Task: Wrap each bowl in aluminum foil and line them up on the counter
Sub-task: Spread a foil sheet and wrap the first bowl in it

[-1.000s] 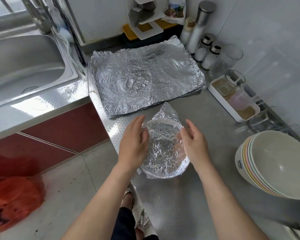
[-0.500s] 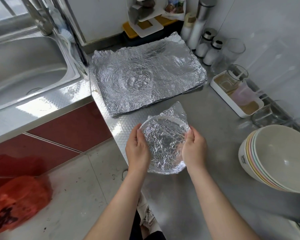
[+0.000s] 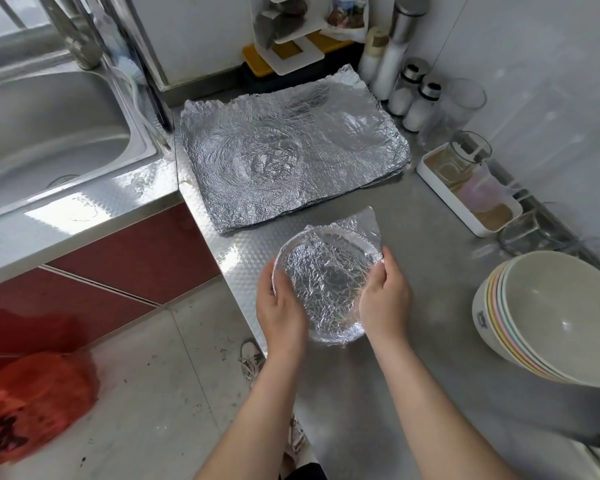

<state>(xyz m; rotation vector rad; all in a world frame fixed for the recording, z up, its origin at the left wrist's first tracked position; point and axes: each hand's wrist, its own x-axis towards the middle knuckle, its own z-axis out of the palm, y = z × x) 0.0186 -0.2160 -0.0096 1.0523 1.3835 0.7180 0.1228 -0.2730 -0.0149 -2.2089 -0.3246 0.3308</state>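
Note:
A bowl wrapped in crinkled aluminium foil (image 3: 326, 278) stands near the front edge of the steel counter (image 3: 430, 323). A loose foil corner sticks out at its far right rim. My left hand (image 3: 279, 306) grips its left side, fingers curled round the rim. On the right side my right hand (image 3: 383, 299) holds it, thumb over the foil edge. A stack of flat foil sheets (image 3: 291, 147) lies behind it. Several unwrapped cream bowls (image 3: 551, 317) sit nested at the right.
A sink (image 3: 49, 133) lies to the left. Salt shakers (image 3: 416, 98), bottles and a glass jar stand at the back right. A white tray (image 3: 471, 202) with glassware sits by the wall. A red bag (image 3: 32, 403) lies on the floor.
Both hands have gone from resting on the foiled bowl's sides to gripping its rim. The bowl has moved slightly farther from the counter's front edge.

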